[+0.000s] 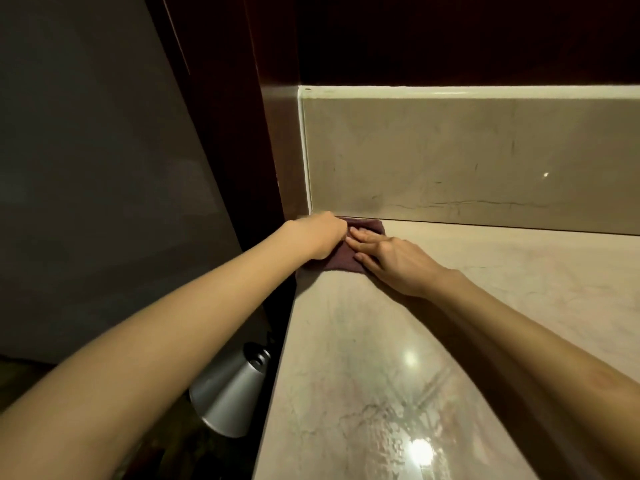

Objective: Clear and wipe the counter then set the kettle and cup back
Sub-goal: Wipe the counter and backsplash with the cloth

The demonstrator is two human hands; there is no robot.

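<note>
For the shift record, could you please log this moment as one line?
phase: wiping | cloth: far left counter corner | left hand: on cloth | right hand: flat on cloth | kettle: off counter, lower left

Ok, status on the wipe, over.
Both hands, left and right, press the cloth in the counter's back left corner. Kettle off the counter, below left. Nothing blocking.

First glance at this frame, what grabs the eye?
Both hands meet on a dark maroon cloth in the far left corner of the pale marble counter, against the backsplash. The left hand grips its edge; the right hand presses flat on it. Low on the left, beside the counter edge, a silver kettle stands off the counter.
</note>
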